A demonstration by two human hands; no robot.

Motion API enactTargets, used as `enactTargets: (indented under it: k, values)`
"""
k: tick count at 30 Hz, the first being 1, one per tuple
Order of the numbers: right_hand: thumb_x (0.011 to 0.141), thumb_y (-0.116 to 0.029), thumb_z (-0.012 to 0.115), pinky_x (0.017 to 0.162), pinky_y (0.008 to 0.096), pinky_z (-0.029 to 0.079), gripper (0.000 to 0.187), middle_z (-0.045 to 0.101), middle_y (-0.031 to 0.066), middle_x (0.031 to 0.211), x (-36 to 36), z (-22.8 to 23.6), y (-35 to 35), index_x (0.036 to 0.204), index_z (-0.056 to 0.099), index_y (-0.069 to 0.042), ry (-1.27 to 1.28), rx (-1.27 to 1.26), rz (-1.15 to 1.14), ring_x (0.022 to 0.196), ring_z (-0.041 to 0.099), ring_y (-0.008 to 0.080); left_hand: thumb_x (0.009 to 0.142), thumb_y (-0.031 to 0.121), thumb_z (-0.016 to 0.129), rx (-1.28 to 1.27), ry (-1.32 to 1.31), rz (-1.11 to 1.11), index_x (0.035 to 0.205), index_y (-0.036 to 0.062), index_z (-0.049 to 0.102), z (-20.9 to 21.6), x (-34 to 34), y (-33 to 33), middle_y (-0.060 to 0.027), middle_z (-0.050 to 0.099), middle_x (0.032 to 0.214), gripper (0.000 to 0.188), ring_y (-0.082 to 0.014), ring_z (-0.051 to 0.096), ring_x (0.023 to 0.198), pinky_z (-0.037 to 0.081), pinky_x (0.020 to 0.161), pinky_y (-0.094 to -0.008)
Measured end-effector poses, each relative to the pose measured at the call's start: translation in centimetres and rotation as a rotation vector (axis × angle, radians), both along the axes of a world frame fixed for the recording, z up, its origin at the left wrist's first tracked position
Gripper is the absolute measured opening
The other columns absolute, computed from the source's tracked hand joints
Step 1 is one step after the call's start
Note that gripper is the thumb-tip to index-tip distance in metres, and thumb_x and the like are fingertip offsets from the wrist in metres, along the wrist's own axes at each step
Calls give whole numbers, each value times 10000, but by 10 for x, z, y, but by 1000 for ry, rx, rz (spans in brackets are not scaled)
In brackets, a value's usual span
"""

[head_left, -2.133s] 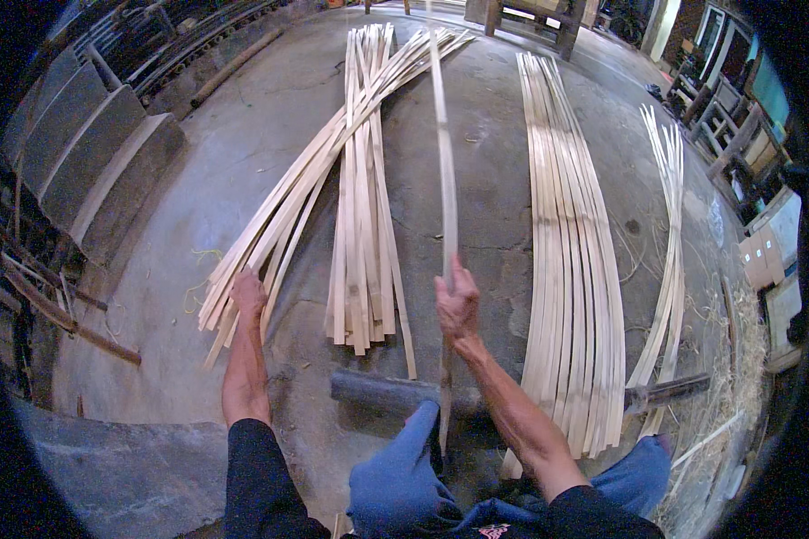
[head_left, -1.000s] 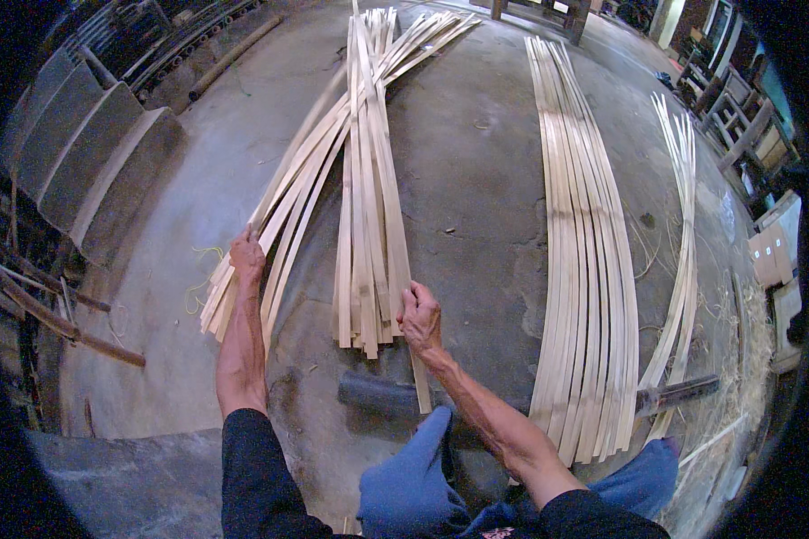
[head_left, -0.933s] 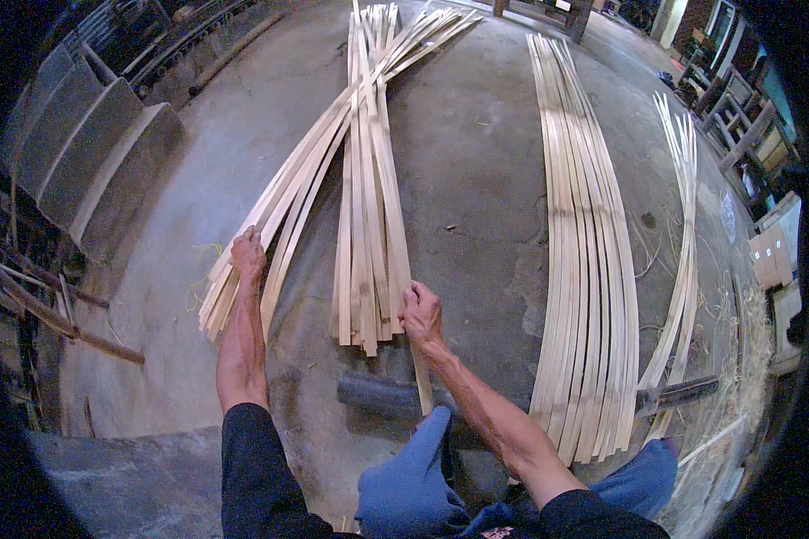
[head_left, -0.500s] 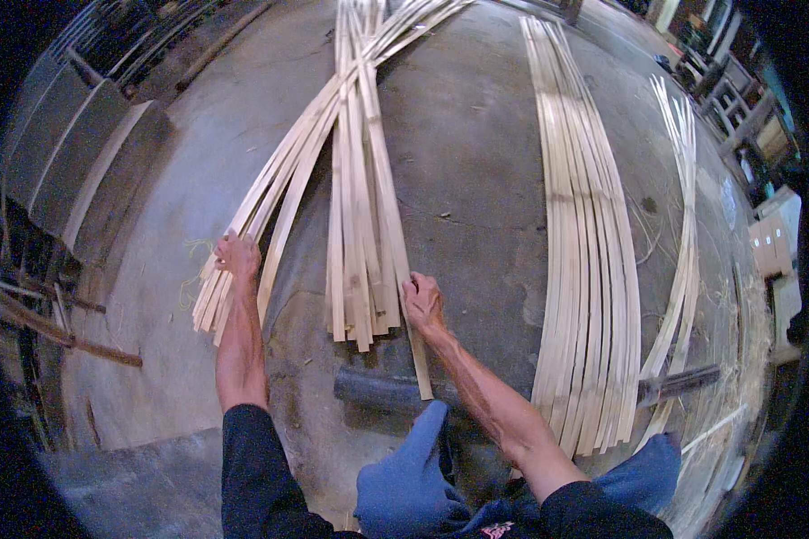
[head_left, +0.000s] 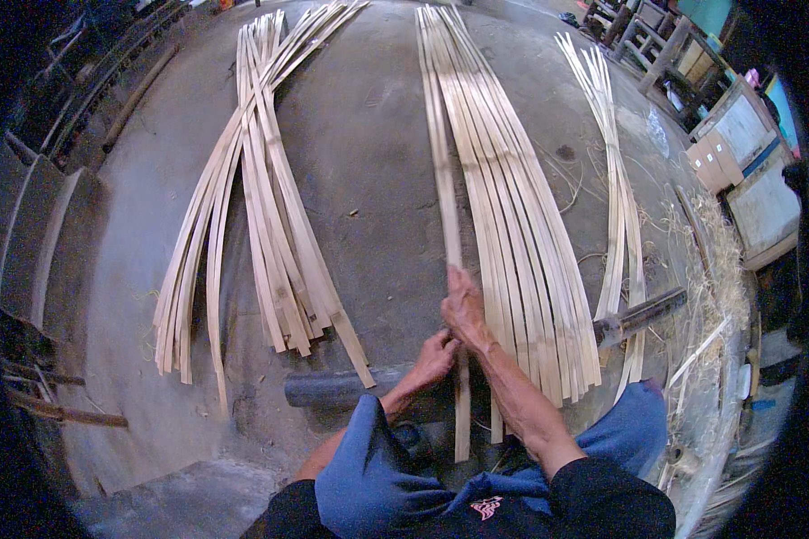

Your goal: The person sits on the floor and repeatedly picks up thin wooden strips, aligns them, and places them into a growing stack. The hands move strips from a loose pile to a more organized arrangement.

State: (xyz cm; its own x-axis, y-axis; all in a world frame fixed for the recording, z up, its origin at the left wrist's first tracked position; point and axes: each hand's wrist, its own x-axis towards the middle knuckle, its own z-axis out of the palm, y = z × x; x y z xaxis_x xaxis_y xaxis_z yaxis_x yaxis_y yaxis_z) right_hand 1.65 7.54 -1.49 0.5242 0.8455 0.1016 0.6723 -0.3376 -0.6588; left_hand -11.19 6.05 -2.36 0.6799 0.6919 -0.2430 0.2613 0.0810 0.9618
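A long pale bamboo strip (head_left: 442,180) runs away from me along the left side of a broad row of bamboo strips (head_left: 530,225). My right hand (head_left: 465,308) is closed round the strip near its close end. Just below and left of it, my left hand (head_left: 433,357) is closed with its fingertips at the same strip, partly behind my right wrist. To the left lie two crossed bundles of bamboo strips, one fanned out left (head_left: 198,234) and one pointing toward me (head_left: 283,251). Their near ends are spread on the floor.
A dark pipe (head_left: 319,388) lies crosswise under the strips' near ends. Farther right are a thin strip bundle (head_left: 613,180), pale shavings (head_left: 706,278) and a cardboard box (head_left: 715,162). Dark curved panels (head_left: 49,234) stand at left, near a brown rod (head_left: 72,413).
My view has swung right. My left hand has left the left bundle and come beside my right hand. My right hand has moved from the middle bundle to a strip beside the broad row.
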Motion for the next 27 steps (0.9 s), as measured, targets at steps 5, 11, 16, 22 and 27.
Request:
enactTargets:
  k: [5,11,16,22,27]
  values:
    - [769,-218,605,651,346,459,326,533,150,781,-9,9,12,1003,566,6,-18,174,50,711,546,254,896,138,392,-306,3,393,1084,16,510,18,-40,31,-51,588,747,254,-69,513,567,438,495,-211]
    - [827,-219,558,548,311,468,282,609,100,752,-34,-3,10,963,568,28,787,9,171,621,575,191,822,188,560,-191,3,256,1005,2,573,22,-60,30,-33,587,749,261,-88,510,615,440,586,-243]
    - [861,-140,482,476,291,488,171,571,102,690,-27,-18,-7,878,520,25,1004,41,27,565,598,173,795,268,607,-379,169,425,740,29,587,25,-65,34,-19,568,664,246,-84,498,574,408,516,-258]
    - [895,-143,399,397,236,402,155,471,17,584,-17,-9,-27,798,459,-38,748,213,-225,441,467,88,830,313,495,280,163,790,688,7,591,76,-126,108,-60,549,545,350,-133,536,523,417,505,-285]
    - [901,-148,391,389,221,369,154,445,-1,562,-32,5,-18,829,472,-38,497,356,-144,426,430,67,805,262,490,720,350,820,731,2,626,116,-192,197,-111,588,586,303,-190,571,540,427,528,-327]
